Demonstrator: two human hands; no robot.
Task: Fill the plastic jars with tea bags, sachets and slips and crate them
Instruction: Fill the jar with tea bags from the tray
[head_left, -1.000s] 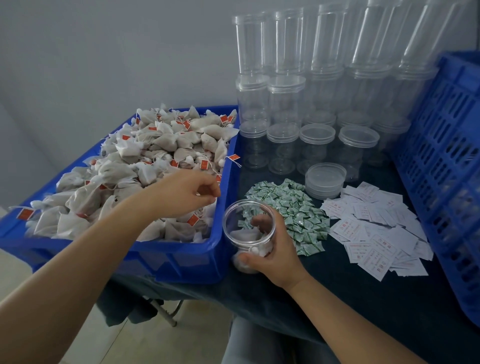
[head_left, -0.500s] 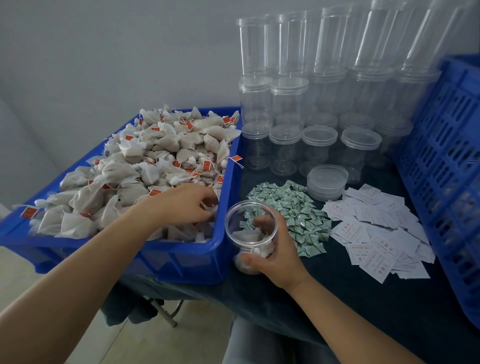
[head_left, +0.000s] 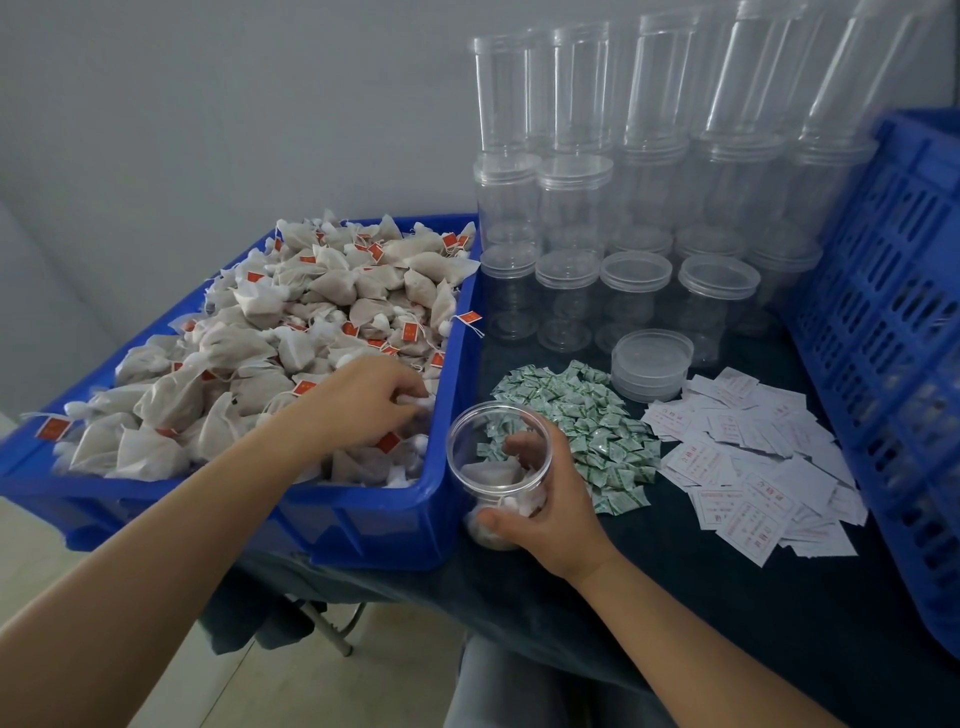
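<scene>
On a table draped in a dark cloth (head_left: 649, 613) sits everything in view. Largest is the blue crate (head_left: 883, 322) with slotted walls at the far right edge. Next comes the blue tray (head_left: 384, 525) at the left, heaped with pale tea bags (head_left: 291, 322) carrying small red tags on strings. Behind, against the grey wall, clear plastic jars (head_left: 571, 208) stand stacked in several tiers, some capped with clear lids. A short stack of loose lids (head_left: 652, 364) lies in front of them. Just before that spread two flat piles: white paper slips (head_left: 748, 467) printed in red on the right, and green-and-white sachets (head_left: 592, 415) beside them, toward the middle.

The jar being filled (head_left: 498, 467) stands open at the front, touching the tray's right wall, with a few tea bags at its bottom. The right hand (head_left: 545, 504) holds it, thumb curled round the near side and fingers wrapped round the far side, seen through the clear plastic. The left hand (head_left: 363, 400) reaches into the tray's near right corner, palm down, its fingers curled down among the tea bags there; whether they actually pinch one cannot be told, since the fingertips are buried in the heap.
</scene>
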